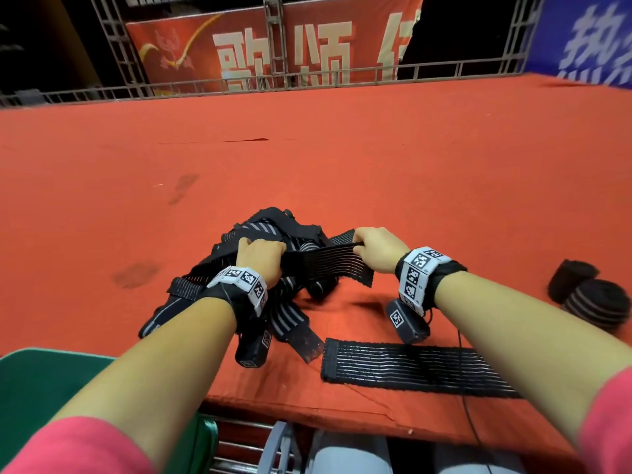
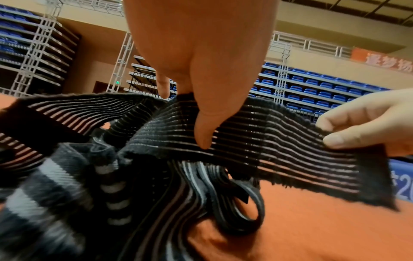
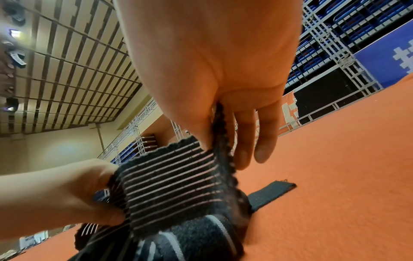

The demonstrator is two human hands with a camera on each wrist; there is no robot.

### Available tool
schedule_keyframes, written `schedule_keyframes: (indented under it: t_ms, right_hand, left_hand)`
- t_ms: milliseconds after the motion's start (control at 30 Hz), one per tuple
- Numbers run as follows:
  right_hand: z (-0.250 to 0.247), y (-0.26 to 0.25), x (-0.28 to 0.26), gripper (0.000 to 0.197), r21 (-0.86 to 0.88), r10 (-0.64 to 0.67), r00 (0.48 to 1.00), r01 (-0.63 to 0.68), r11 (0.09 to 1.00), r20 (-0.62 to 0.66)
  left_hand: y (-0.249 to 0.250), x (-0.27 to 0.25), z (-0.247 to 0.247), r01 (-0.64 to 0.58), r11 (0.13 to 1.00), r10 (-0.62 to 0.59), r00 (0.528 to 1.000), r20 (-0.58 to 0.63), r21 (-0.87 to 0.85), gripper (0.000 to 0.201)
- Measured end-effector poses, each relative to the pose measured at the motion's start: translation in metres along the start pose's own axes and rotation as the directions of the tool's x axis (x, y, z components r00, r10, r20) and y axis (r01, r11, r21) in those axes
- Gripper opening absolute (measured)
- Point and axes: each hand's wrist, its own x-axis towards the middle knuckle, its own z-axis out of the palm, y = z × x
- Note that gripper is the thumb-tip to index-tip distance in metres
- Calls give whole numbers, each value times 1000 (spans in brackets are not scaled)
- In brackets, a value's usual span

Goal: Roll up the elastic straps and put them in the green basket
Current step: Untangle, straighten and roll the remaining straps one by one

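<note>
Strap [image 1: 323, 260] pinched taut between left hand [image 1: 261, 256] and right hand [image 1: 378, 248], above the pile [image 1: 273, 234].
Basket [image 1: 41, 388] is cut off at lower left — fingertips are hidden behind fabric.

Right hand [image 3: 214, 74] above, thumb and fingers [image 3: 263, 141] pinching one edge of black striped strap [image 3: 174, 192]. Left hand [image 3: 55, 199] gripping the other end, over orange surface [image 3: 335, 176]

both forearms reach forward — left hand [image 1: 261, 256] and right hand [image 1: 378, 249] fisted, knuckles up, level and apart.
</note>
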Motion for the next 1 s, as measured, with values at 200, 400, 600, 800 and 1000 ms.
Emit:
schedule_keyframes:
  t_ms: [200, 400, 600, 800, 1000]
  right_hand:
    - [8, -32, -8, 44, 57, -232, 970, 228, 972, 76]
    - [42, -78, -6, 35, 167, -282, 928, 247, 955, 242]
    - [48, -86, -6, 52, 254, -291, 908, 218, 942, 302]
    - [39, -80, -3, 35, 187, -236, 956, 203, 961, 173]
    - [24, -68, -1, 30, 136, -128, 985, 112, 984, 116]
  left_hand:
    - [21, 0, -3, -58, 998, 57, 997, -50, -25, 14]
    - [22, -4, -7, -56, 998, 55, 998, -41, -35, 13]
    - [6, -6, -2, -29, 998, 28, 999, -27, -54, 11]
    - [8, -1, 5, -43, 995, 40, 999, -29, -89, 12]
    - [-15, -4, 14, 20, 975, -10, 999, 46, -223, 30]
